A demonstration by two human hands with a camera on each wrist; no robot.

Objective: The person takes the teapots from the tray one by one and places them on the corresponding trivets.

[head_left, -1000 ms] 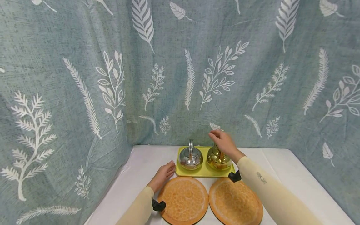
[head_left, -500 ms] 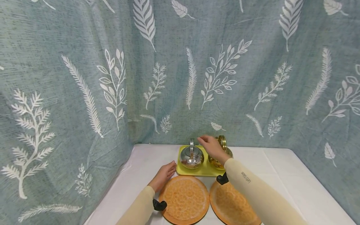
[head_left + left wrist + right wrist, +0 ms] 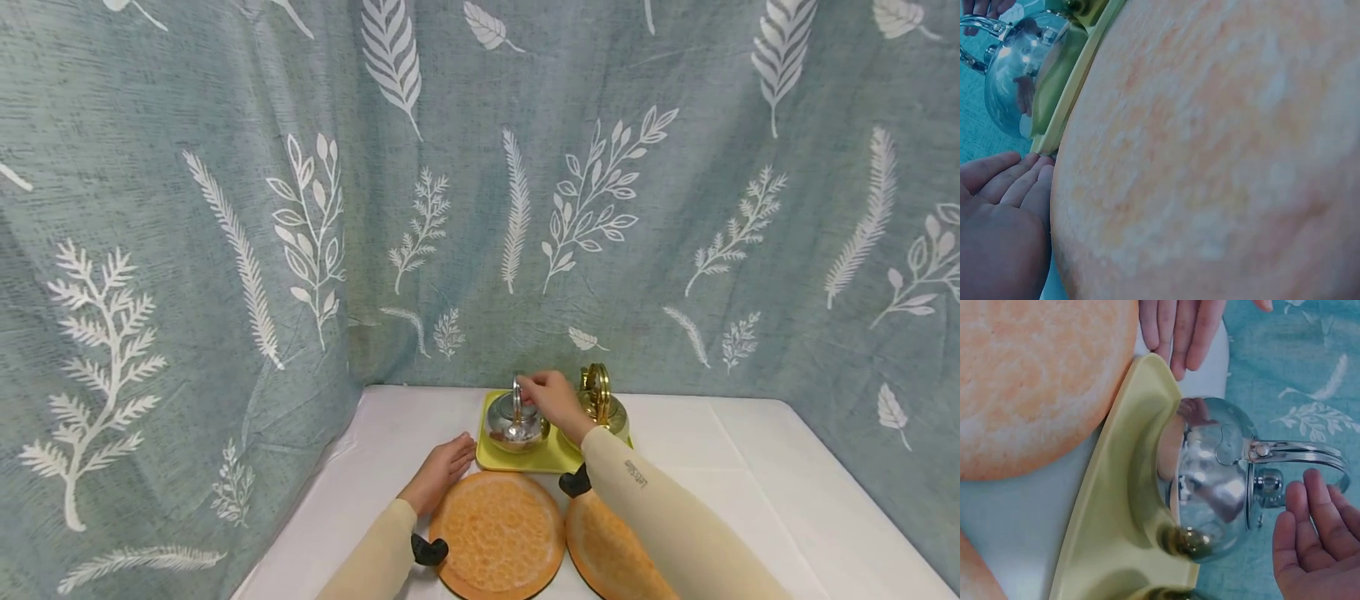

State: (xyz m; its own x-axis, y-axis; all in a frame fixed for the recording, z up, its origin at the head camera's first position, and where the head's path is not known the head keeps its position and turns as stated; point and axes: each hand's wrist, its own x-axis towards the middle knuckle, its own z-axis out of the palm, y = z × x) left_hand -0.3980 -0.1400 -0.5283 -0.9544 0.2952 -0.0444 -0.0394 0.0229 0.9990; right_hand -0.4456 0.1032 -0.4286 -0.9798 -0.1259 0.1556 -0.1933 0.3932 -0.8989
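Right hand (image 3: 553, 398) reaches the bail handle of the silver kettle (image 3: 514, 423) on the yellow tray (image 3: 525, 457), lower centre, fingers open and not yet closed; left hand (image 3: 444, 471) rests flat on the desk (image 3: 750, 467); next, likely close the grip.

backdrop: grey-green fabric curtain (image 3: 637, 250) printed with white leaves and ferns, kinda wrinkly | it wraps round the back and both sides, folding into a corner at back left | tabletop (image 3: 750, 467): covered in a plain white cloth with faint creases | light: soft, even, no hard shadows
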